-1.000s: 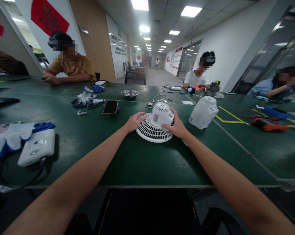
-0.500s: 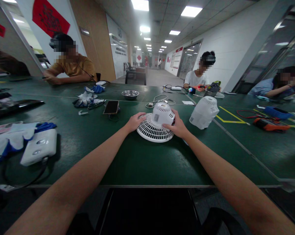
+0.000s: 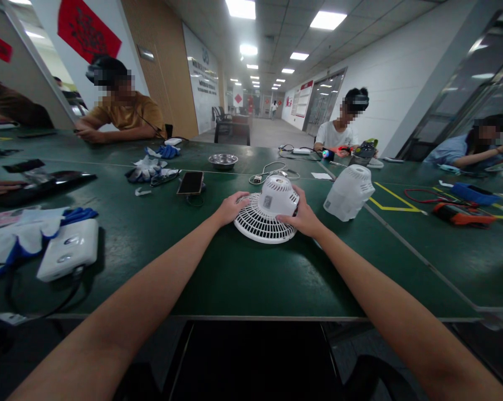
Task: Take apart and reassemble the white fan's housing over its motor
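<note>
A white fan head (image 3: 268, 231) lies grille-down on the green table, its rounded motor housing (image 3: 273, 199) pointing up. My left hand (image 3: 233, 208) grips the left edge of the grille, fingers lying over the rim. On the other side my right hand (image 3: 304, 216) is wrapped round the right side of the housing, with the thumb across its lower front. Some of the right fingers are hidden behind the housing. A translucent white plastic piece (image 3: 349, 193) stands on the table to the right of the fan head. Behind the fan head lies a white cable (image 3: 272, 169) with a plug.
A metal bowl (image 3: 223, 161) and a phone (image 3: 190, 182) sit beyond my left hand. Gloves (image 3: 147, 170) and a white power bank (image 3: 69, 250) lie at left. An orange multimeter (image 3: 462, 214) is at right. Several people sit around the table.
Both hands and the fan head stay in nearly the same place. At far left, a glossy black object has shifted to the right, with another person's hand at it.
</note>
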Demonstrator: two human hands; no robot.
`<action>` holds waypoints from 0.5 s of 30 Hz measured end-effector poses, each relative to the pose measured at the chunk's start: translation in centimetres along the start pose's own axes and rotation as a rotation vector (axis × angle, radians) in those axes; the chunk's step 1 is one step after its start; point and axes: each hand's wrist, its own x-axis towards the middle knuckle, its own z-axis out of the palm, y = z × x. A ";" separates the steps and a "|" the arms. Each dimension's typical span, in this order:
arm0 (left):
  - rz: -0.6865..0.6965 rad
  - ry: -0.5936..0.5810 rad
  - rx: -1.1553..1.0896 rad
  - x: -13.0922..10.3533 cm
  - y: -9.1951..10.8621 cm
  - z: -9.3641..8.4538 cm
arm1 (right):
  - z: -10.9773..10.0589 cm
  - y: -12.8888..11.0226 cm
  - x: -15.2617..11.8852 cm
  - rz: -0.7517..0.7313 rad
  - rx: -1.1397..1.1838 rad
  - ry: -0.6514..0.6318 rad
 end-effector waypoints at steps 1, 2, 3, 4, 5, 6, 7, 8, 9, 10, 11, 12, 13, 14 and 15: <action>0.003 0.003 -0.004 0.0 0.0 0.0 | -0.1 -0.1 0.0 -0.007 -0.005 -0.007; 0.000 0.005 -0.011 0.0 0.0 0.0 | -0.1 -0.2 0.0 -0.013 -0.014 -0.008; -0.011 0.008 -0.024 0.0 0.0 0.1 | -0.1 -0.5 0.0 -0.016 -0.027 -0.001; -0.028 0.017 -0.046 0.1 0.0 0.1 | -0.2 -0.7 0.0 -0.014 -0.041 0.012; -0.050 0.032 -0.083 0.1 0.0 0.1 | -0.2 -1.0 0.0 -0.008 -0.052 0.032; -0.074 0.051 -0.141 0.2 0.0 0.2 | -0.2 -1.3 -0.1 0.004 -0.056 0.054; -0.101 0.070 -0.222 0.2 0.0 0.2 | -0.2 -1.6 -0.1 0.024 -0.046 0.074; -0.133 0.089 -0.325 0.3 -0.1 0.1 | -0.2 -1.9 -0.2 0.051 -0.017 0.089; -0.167 0.106 -0.440 0.4 -0.2 0.1 | -0.1 -2.1 -0.2 0.081 0.030 0.103; -0.199 0.124 -0.553 0.5 -0.4 0.0 | -0.1 -2.2 -0.2 0.113 0.095 0.116; -0.223 0.147 -0.651 0.6 -0.6 -0.1 | -0.1 -2.2 -0.2 0.144 0.170 0.132; -0.233 0.179 -0.726 0.7 -0.8 -0.1 | -0.1 -2.2 -0.1 0.177 0.251 0.159; -0.227 0.216 -0.768 0.8 -1.0 -0.2 | -0.1 -2.2 0.0 0.210 0.334 0.200; -0.214 0.247 -0.784 0.9 -1.2 -0.2 | 0.0 -2.2 0.1 0.244 0.421 0.246; -0.202 0.268 -0.781 1.0 -1.3 -0.1 | 0.2 -2.1 0.2 0.278 0.513 0.286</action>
